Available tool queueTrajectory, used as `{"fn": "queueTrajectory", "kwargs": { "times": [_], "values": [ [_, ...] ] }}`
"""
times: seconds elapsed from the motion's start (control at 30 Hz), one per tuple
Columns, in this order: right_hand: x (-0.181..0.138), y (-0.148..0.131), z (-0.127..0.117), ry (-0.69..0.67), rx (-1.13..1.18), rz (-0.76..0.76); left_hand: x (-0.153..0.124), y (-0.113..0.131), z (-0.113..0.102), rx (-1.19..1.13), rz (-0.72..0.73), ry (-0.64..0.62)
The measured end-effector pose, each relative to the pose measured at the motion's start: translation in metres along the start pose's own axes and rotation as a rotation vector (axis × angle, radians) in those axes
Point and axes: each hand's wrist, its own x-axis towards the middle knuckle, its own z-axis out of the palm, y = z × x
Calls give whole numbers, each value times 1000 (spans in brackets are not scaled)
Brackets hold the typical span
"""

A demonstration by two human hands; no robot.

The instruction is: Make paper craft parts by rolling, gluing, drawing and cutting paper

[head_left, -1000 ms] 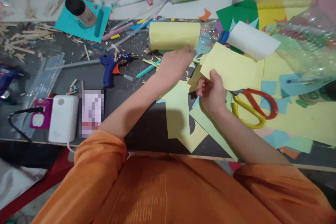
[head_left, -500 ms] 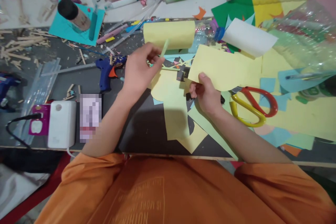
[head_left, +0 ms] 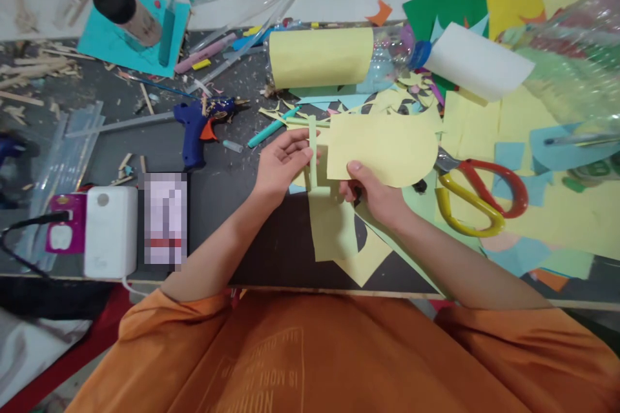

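My left hand point(head_left: 281, 161) pinches a narrow pale green paper strip point(head_left: 312, 155) and holds it upright. Right beside it, my right hand point(head_left: 372, 193) grips the lower edge of a yellow paper sheet point(head_left: 382, 148) with a rounded right side. The strip's lower end sits close to the sheet's left edge. Both hands hover over a dark tabletop point(head_left: 232, 174) strewn with yellow and green paper offcuts point(head_left: 334, 226).
Red-and-yellow scissors point(head_left: 479, 197) lie to the right. A blue glue gun point(head_left: 196, 126) lies to the left. A plastic bottle wrapped in yellow paper point(head_left: 320, 57) lies behind the hands. A white charger block point(head_left: 109, 232) sits near the front edge. Coloured paper and clear plastic crowd the right.
My left hand left the wrapped bottle, picked up the green strip and brought it down beside the yellow sheet. My right hand drew the sheet nearer and lower.
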Motion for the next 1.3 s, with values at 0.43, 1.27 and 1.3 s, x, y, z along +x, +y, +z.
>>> {"fn": "queueTrajectory", "kwargs": {
  "times": [0.43,1.27,1.3],
  "values": [
    [-2,1,-2,-24,-53,24,-7,12,0,-58,-82,58],
    [-7,-6,5,-20,-100,50,-9,11,2,-103,-82,8],
    [-7,-6,5,-19,-101,52,-8,11,2,-110,-83,3]
  ]
}}
